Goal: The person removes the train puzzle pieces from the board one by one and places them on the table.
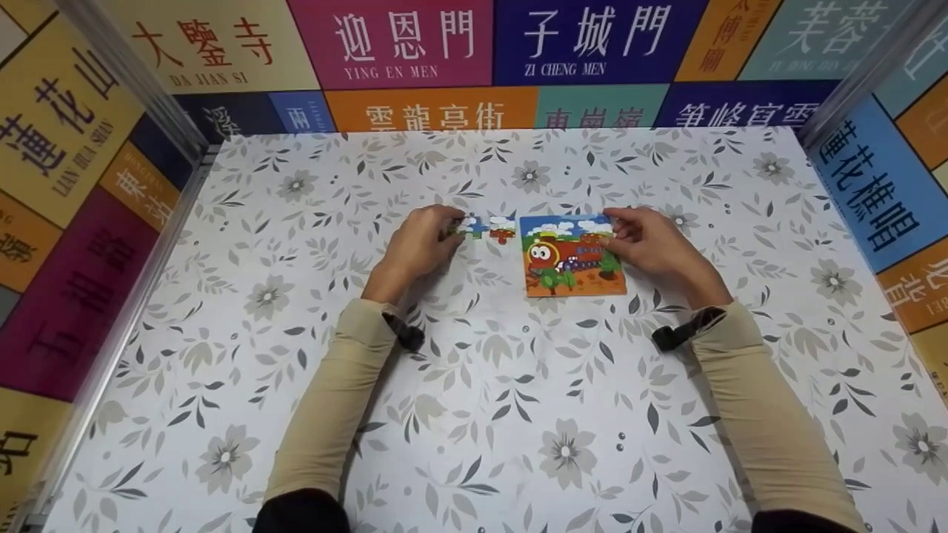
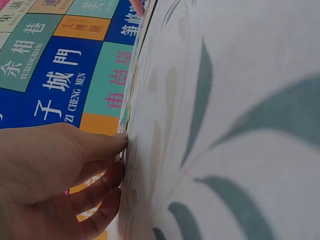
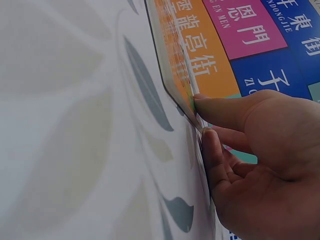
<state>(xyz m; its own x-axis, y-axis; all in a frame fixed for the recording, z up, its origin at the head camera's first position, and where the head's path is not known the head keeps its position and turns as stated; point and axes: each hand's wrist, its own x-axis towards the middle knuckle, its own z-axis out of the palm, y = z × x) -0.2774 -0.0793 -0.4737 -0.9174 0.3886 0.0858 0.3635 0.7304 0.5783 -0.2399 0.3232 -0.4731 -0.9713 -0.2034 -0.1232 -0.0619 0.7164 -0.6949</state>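
A square jigsaw puzzle board (image 1: 570,259) lies flat on the table, showing a red cartoon train on orange ground under blue sky. At its right edge my right hand (image 1: 646,240) grips it, thumb on the top face and fingers along the side; the right wrist view shows the board's edge (image 3: 167,75) by the thumb. To the board's left are two small puzzle pieces, one with blue sky and green (image 1: 472,228), the other with a red part (image 1: 502,231). My left hand (image 1: 422,240) pinches the blue-and-green piece at its left end, partly covering it.
The table (image 1: 474,385) wears a white cloth printed with grey flowers and leaves. Panels with coloured blocks and large characters (image 1: 415,44) stand along the back and both sides. A dark strap with a camera sits on each wrist.
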